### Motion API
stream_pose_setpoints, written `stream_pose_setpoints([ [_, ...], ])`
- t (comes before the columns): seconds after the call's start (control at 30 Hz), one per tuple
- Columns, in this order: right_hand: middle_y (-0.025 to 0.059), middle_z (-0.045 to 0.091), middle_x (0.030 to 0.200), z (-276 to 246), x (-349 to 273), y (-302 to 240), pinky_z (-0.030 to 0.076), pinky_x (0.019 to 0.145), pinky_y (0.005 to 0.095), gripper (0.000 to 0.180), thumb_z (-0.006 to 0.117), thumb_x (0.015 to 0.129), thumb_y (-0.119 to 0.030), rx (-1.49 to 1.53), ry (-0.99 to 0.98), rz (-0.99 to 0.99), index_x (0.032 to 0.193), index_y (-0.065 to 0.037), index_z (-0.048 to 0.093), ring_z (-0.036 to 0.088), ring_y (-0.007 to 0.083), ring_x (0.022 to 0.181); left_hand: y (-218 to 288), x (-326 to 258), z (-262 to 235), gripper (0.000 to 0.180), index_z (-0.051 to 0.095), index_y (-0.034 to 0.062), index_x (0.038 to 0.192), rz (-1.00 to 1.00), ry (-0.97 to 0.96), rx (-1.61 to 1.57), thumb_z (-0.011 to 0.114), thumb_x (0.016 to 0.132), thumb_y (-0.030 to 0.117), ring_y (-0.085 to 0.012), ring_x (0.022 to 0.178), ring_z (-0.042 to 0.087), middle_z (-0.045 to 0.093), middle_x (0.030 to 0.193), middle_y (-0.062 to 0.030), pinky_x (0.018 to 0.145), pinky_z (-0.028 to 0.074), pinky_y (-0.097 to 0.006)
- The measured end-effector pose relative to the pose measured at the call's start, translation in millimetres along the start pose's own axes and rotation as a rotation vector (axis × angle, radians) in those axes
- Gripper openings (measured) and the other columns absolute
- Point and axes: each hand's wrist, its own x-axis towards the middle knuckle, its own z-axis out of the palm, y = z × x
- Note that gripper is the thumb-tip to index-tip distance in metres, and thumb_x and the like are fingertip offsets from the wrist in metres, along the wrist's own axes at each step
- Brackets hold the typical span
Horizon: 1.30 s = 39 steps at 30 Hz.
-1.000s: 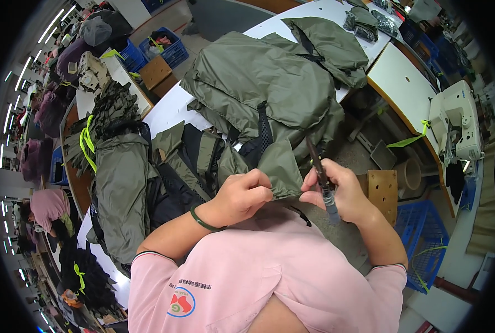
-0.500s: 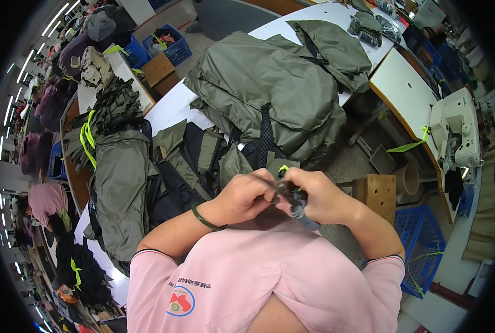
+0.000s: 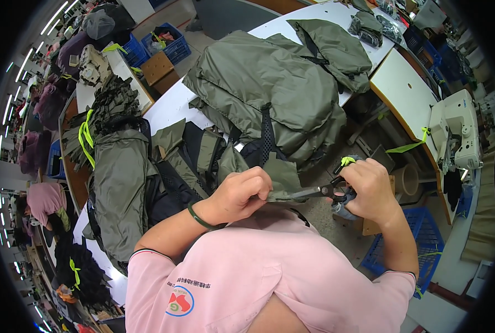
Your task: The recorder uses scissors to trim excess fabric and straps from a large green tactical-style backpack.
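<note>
A person in a pink shirt stood at a white desk (image 3: 161, 115), scissors (image 3: 326, 191) meeting a piece of olive cloth (image 3: 285, 175) just in front of the chest. The left hand (image 3: 240, 191) had its fingers pinched on the near edge of the cloth, a hold that probably served to steady the edge and draw it straight for the blades. The right hand (image 3: 371, 186), well out to the right, had its fingers wrapped around the handles, apparently so the blades could point left along the edge, their tips close to the left fingers. Whether the blades were parted could not be told.

The cloth, between the hands, looked thin, smooth and slightly sheeny; its free part spread to the far side of the pinch, with a narrow, folded-looking strip along the near edge. The scissors were dark-handled, with a grey-blue wrap and a bright yellow-green tie (image 3: 348, 161).

Beyond, a large olive bundle (image 3: 264, 83) lay across the desk, its near side slumping over the edge, perhaps for easy reach. A black mesh strip (image 3: 266, 133) hung toward the cloth, and another olive piece (image 3: 120, 180) lay at the left.
</note>
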Motion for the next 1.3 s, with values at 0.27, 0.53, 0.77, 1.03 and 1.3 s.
stream_pose_setpoints([
  [0.27,0.0026,0.056,0.069,0.7,3.2,-1.6,0.041,0.061,0.0342,0.028,0.079,0.065,-0.021,-0.121,0.002,-0.109,0.075,-0.01,0.056,0.057,0.0218,0.066,4.2,-3.1,3.5,0.031,0.046,0.0087,0.08,0.013,-0.016,0.005,0.065,0.067,-0.012,-0.0199,0.067,0.056,0.06,0.09,-0.0081,0.056,0.046,-0.028],
  [0.53,0.0034,0.055,0.068,11.0,3.8,1.9,0.041,0.06,0.0344,0.027,0.078,0.066,-0.02,-0.121,0.024,-0.119,0.074,-0.01,0.055,0.057,0.0222,0.065,4.9,1.9,1.9,0.027,0.045,0.0077,0.078,-0.025,-0.025,-0.046,0.064,0.07,-0.01,-0.0252,0.072,0.059,0.056,0.087,-0.0071,0.057,0.047,-0.033],
  [0.77,0.012,0.061,0.077,25.2,19.8,5.5,0.043,0.066,0.0434,0.034,0.08,0.064,-0.023,0.005,-0.021,-0.095,0.086,-0.006,0.061,0.059,0.0345,0.075,5.6,-15.5,-6.6,0.024,0.05,0.0091,0.081,-0.061,0.041,0.029,0.068,0.071,-0.004,-0.028,0.074,0.059,0.057,0.085,-0.0081,0.061,0.048,-0.036],
  [1.03,0.0041,0.059,0.096,33.8,25.6,-26.0,0.046,0.074,0.0242,0.037,0.076,0.081,0.003,1.021,-0.092,0.245,0.112,-0.001,0.056,0.053,0.0118,0.083,1.9,-2.8,9.9,0.026,0.046,0.0099,0.08,0.014,0.19,0.103,0.071,0.075,0.008,-0.0307,0.074,0.055,0.05,0.082,-0.0069,0.059,0.044,-0.041],
  [1.3,-0.0003,0.053,0.081,27.4,103.8,-56.6,0.04,0.064,0.0216,0.02,0.072,0.083,0.005,0.945,-0.231,0.03,0.093,-0.003,0.057,0.047,0.0083,0.069,12.6,-23.7,-30.8,0.028,0.054,0.0052,0.079,-0.123,0.301,0.091,0.078,0.076,0.02,-0.0302,0.072,0.059,0.058,0.076,-0.0092,0.063,0.045,-0.039],
])
